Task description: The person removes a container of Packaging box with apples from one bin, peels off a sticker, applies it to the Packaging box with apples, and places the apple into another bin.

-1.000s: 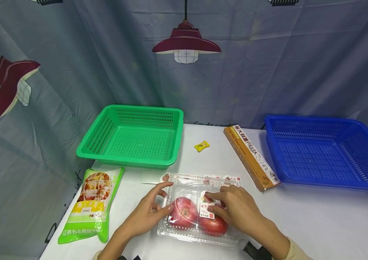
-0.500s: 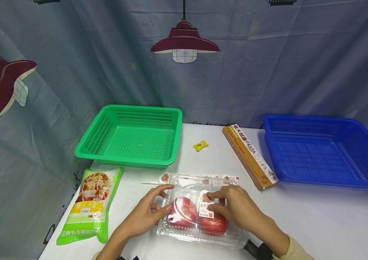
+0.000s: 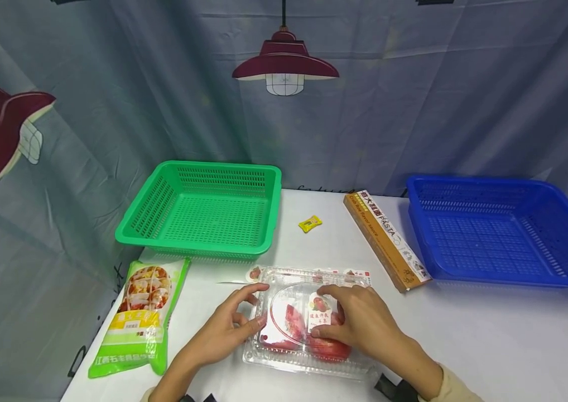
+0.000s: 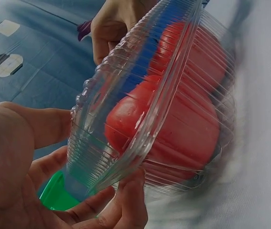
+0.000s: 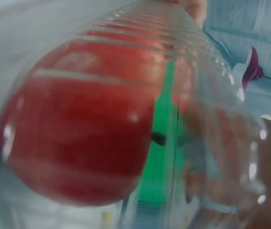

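A clear plastic clamshell container (image 3: 304, 365) with two red apples (image 3: 329, 347) inside lies at the front middle of the white table. On its lid is a white sticker (image 3: 319, 315) with a fruit picture and red print. My left hand (image 3: 224, 329) holds the container's left side, thumb and fingers at the rim, as the left wrist view also shows. Over the right part of the lid, my right hand (image 3: 364, 318) rests its thumb and index fingertip on or beside the sticker, the two spread apart. The right wrist view is blurred and filled by an apple (image 5: 83, 124) through the plastic.
Behind the container lies a sheet of stickers (image 3: 254, 273), partly covered. A green basket (image 3: 198, 248) stands back left, a blue basket (image 3: 505, 276) back right. Between them are a yellow candy (image 3: 310, 224) and a pasta box (image 3: 386, 243). A green food bag (image 3: 135, 318) lies left.
My right thumb and index finger, close together on the sticker before, have spread apart, uncovering more of its face. The left hand and the container have stayed in place.
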The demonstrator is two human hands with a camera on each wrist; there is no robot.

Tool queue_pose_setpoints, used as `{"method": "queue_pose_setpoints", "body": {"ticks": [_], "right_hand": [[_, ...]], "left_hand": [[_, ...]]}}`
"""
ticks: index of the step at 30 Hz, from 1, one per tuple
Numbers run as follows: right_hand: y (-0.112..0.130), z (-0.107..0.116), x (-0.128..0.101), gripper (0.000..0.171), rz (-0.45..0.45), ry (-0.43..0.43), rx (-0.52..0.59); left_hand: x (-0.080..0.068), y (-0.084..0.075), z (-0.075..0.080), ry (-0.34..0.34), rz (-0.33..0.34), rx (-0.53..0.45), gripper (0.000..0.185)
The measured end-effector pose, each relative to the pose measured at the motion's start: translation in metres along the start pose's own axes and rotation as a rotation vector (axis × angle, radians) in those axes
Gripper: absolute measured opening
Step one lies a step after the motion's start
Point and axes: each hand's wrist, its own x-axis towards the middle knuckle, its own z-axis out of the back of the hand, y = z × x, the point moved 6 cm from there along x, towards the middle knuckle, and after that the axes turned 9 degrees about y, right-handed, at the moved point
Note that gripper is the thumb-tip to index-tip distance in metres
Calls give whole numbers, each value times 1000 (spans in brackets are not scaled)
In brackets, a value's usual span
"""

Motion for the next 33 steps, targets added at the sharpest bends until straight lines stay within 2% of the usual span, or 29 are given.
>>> {"method": "queue_pose_setpoints", "body": {"ticks": [9, 15, 21, 24, 28, 33], "right_hand": [[2, 2, -3, 52, 76, -42, -21], [2, 3, -6, 47, 98, -57, -31], [2, 6, -7, 39, 137, -68, 18], [-3, 14, -10, 34, 147, -126, 70], [-15, 26, -18, 25, 145, -252, 137], [-41, 36, -32, 17, 66, -353, 202]], "left_hand": [[0, -1, -2, 9, 0, -71, 61], [0, 0, -3, 4, -9, -78, 61], [0, 1, -3, -35, -7, -53, 65], [0, 0, -2, -55, -6, -57, 66], [0, -1, -3, -75, -7, -74, 66], [0, -3, -4, -83, -27, -74, 63]]}}
